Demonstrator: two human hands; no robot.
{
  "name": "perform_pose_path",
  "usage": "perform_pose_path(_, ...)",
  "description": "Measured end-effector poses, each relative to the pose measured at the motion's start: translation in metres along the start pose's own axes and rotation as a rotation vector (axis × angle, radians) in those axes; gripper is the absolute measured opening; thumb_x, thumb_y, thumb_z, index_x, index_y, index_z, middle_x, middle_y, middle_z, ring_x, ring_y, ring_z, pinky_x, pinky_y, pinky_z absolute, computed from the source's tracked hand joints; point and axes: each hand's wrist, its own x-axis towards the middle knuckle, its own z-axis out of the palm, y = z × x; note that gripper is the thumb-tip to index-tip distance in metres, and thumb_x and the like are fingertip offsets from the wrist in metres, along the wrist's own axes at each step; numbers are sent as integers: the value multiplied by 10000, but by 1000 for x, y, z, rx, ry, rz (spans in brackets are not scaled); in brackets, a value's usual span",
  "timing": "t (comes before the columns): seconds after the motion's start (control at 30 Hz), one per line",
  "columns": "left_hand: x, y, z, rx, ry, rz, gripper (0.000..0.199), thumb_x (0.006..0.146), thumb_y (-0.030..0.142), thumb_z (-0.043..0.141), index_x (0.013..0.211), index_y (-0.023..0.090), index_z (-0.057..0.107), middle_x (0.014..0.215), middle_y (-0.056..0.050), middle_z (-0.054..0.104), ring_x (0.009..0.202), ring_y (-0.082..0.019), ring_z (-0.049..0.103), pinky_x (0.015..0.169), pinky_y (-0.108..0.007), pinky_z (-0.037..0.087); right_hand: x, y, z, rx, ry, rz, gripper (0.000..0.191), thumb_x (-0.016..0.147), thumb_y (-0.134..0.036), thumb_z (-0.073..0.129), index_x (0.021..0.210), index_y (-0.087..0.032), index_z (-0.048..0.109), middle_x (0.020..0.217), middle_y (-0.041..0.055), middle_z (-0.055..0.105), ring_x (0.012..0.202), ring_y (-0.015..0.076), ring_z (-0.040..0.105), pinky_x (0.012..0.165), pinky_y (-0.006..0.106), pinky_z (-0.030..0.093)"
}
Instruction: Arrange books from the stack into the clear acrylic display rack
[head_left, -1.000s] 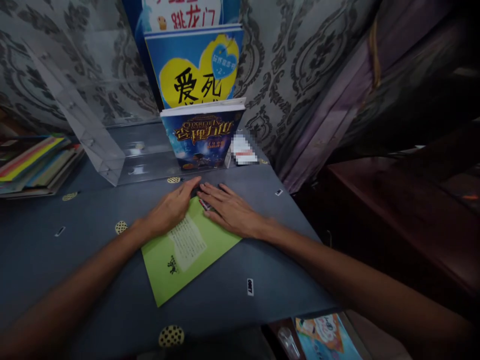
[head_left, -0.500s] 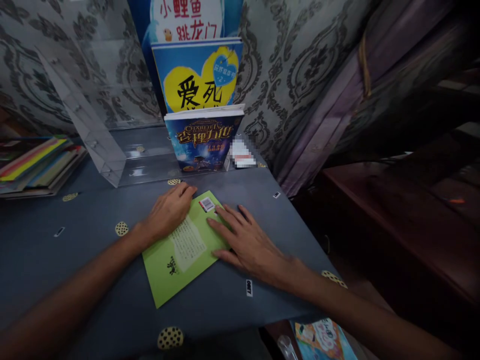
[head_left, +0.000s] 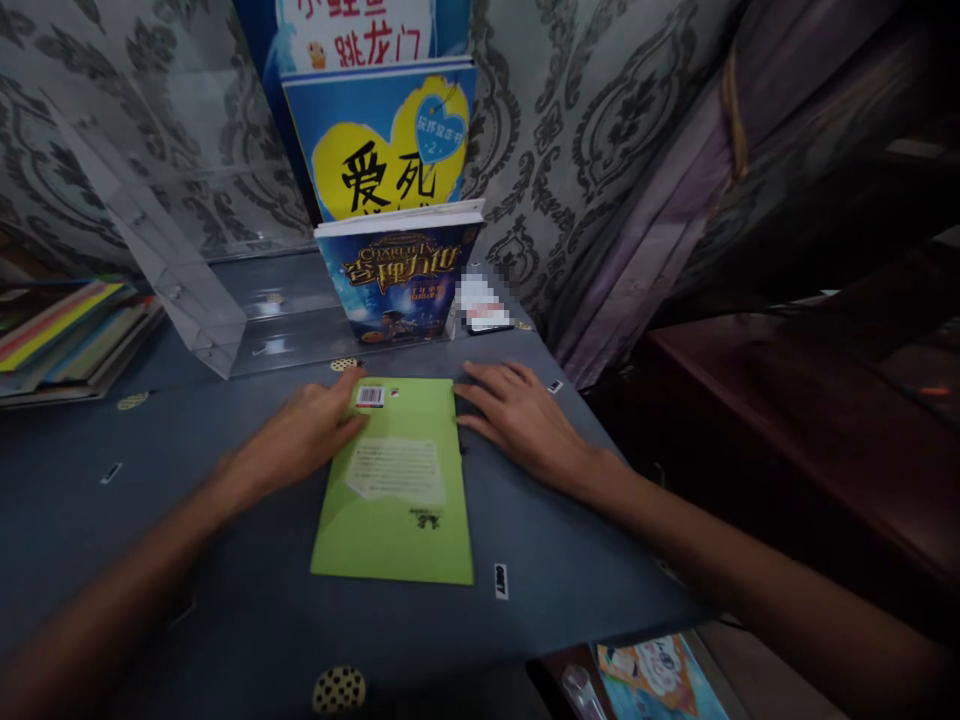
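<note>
A green book (head_left: 397,540) lies flat on the grey-blue tablecloth, its barcode at the upper left corner and a pale text patch in the middle. My left hand (head_left: 319,425) is at its upper left edge, thumb and fingers apart on the edge. Along the upper right edge rests my right hand (head_left: 517,415), fingers spread, the fingertips touching the book's side. Behind the green book, a dark blue book (head_left: 401,285) stands upright in front of a blue and yellow book (head_left: 382,140).
A clear acrylic stand (head_left: 172,260) holds the upright books, a taller blue one (head_left: 262,50) at the back. Stacked books (head_left: 67,340) lie at the far left. A blurred-out item (head_left: 486,305) sits right of the stand. Another book (head_left: 660,675) is below the table edge.
The green book has turned from a slant to nearly straight. My right hand has moved off its cover to the right edge, and my left hand has shifted left with its corner.
</note>
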Motion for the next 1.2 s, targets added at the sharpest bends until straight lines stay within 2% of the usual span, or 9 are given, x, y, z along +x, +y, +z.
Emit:
perform_pose_path(0.07, -3, 3, 0, 14, -18, 40, 358, 986, 366, 462, 1299, 198, 516, 774, -41, 704, 621, -215, 663, 547, -278, 445, 13, 6, 4, 34, -6, 56, 332, 999, -362, 554, 1226, -156, 681, 1351, 171, 648, 1207, 314, 611, 1039, 501, 450)
perform_pose_path(0.17, -4, 15, 4, 254, 42, 11, 283, 987, 351, 457, 1168, 183, 594, 762, -69, 687, 659, -246, 657, 603, -316, 469, 29, 7, 12, 95, 8, 92, 297, 1005, -340, 536, 1176, -172, 711, 1295, 148, 683, 1159, 304, 626, 987, 474, 469)
perform_pose_path(0.3, 4, 24, 15, 367, 177, 130, 245, 1004, 266, 414, 1068, 156, 623, 1041, -135, 663, 977, -275, 622, 775, -353, 505, 31, -4, 16, 158, 45, 54, 303, 1020, -262, 481, 1207, -172, 702, 1352, 132, 663, 1259, 287, 590, 1079, 508, 405)
perform_pose_path(0.5, 11, 13, 35, 323, 271, 257, 327, 1035, 211, 323, 1170, 119, 607, 1150, -159, 613, 1074, -289, 548, 908, -426, 475, -6, -28, 7, 236, 1, -26, 372, 1008, -342, 529, 1332, -197, 639, 1425, 128, 614, 1376, 299, 508, 1151, 566, 331)
perform_pose_path(0.7, 12, 9, 38, 258, 280, 245, 340, 1039, 219, 308, 1187, 132, 601, 1169, -141, 615, 1062, -264, 565, 926, -416, 484, -64, -62, -9, 293, -50, -61, 687, 896, -611, 628, 1455, -227, 520, 1537, 148, 494, 1479, 361, 357, 1151, 632, 347)
perform_pose_path(0.77, 12, 10, 38, 261, 277, 234, 336, 1042, 230, 306, 1174, 137, 601, 1148, -132, 619, 1055, -257, 569, 930, -408, 486, -77, -72, -13, 288, -65, -64, 713, 890, -624, 626, 1482, -253, 486, 1561, 141, 465, 1495, 368, 326, 1152, 659, 338)
perform_pose_path(0.9, 12, 14, 33, 292, 238, 199, 316, 1038, 228, 320, 1155, 142, 600, 1120, -137, 623, 1062, -272, 580, 908, -402, 494, -84, -78, -17, 265, -64, -87, 527, 945, -517, 609, 1403, -258, 574, 1509, 134, 530, 1453, 350, 408, 1134, 628, 390)
perform_pose_path(1.0, 10, 17, 21, 400, 174, 132, 317, 1020, 212, 335, 1131, 115, 615, 1076, -177, 642, 1036, -323, 618, 844, -434, 508, -77, -65, -19, 210, -60, -109, 409, 963, -458, 609, 1308, -242, 652, 1438, 134, 601, 1379, 330, 510, 1116, 594, 419)
perform_pose_path(1.2, 3, 12, -2, 529, 24, -168, 344, 985, 209, 359, 1073, 103, 673, 809, -181, 705, 783, -352, 698, 684, -441, 504, -59, -36, -24, 92, -22, 3, 304, 1023, -321, 508, 1250, -235, 692, 1362, 123, 663, 1322, 306, 571, 1120, 594, 409)
